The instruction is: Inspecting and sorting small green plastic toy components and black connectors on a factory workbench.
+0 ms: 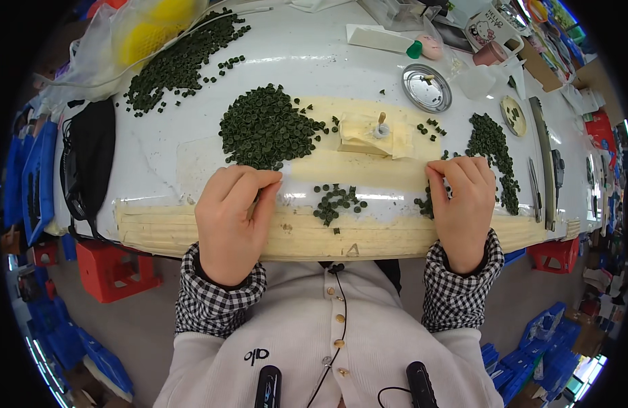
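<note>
At the near edge of a big heap of small dark green cap-like pieces (266, 126), my left hand (232, 221) is curled, its thumb and forefinger brought together. Anything in that pinch is too small to make out. My right hand (465, 204) is also closed in a pinch, beside a small group of green pieces (423, 205) partly hidden behind it; its fingertips' contents cannot be made out. Between the hands lies a loose cluster of the pieces (336, 204). Beyond it stands a tape-covered block (365, 139) with a small upright pin (381, 122) in a pale collar.
More green pieces lie in a heap (185, 64) at the far left and a pile (491, 146) at the right. A round metal lid (427, 88), a shallow dish (513, 115), tweezers (534, 183) and a mug (494, 30) are at the right. A black cloth (90, 156) lies left.
</note>
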Tool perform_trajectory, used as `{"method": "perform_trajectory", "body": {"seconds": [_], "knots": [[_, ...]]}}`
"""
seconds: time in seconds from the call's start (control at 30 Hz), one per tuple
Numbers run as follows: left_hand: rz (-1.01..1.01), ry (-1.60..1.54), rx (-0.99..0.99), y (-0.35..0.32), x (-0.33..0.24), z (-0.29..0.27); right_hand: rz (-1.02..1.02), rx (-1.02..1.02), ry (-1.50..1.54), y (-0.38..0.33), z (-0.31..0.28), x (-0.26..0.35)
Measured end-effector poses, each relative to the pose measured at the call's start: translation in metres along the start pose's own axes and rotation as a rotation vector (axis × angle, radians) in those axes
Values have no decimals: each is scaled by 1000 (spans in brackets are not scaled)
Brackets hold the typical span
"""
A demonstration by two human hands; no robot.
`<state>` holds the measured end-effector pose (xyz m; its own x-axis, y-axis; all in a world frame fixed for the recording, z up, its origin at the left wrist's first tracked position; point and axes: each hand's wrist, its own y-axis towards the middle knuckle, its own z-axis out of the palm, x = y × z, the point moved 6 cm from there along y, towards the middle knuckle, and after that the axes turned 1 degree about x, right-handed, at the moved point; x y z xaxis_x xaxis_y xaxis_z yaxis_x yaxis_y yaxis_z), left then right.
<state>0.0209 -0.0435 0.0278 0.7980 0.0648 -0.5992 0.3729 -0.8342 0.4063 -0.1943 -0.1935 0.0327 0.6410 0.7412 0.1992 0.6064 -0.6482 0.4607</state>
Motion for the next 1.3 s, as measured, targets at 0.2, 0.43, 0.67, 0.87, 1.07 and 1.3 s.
{"method": "perform_trajectory", "body": {"seconds": [0.2, 0.43, 0.67, 0.87, 1.07, 1.3], "knots": [[37, 127, -3, 5, -3, 4, 35, 48, 106, 2, 0, 0], [19, 253, -17, 13, -5, 11, 130, -1, 428, -6, -9, 9], [63, 186, -34, 12, -8, 9, 116, 12, 608, -12, -12, 20], [-97, -302, -77, 10, -12, 1, 183, 65, 846, -17, 2, 24], [-288, -1129, 114, 10, -28, 30, 346, 204, 1381, -8, 16, 41], [-458, -1287, 235, 8, -19, 57, 454, 250, 1682, -7, 30, 44]]}}
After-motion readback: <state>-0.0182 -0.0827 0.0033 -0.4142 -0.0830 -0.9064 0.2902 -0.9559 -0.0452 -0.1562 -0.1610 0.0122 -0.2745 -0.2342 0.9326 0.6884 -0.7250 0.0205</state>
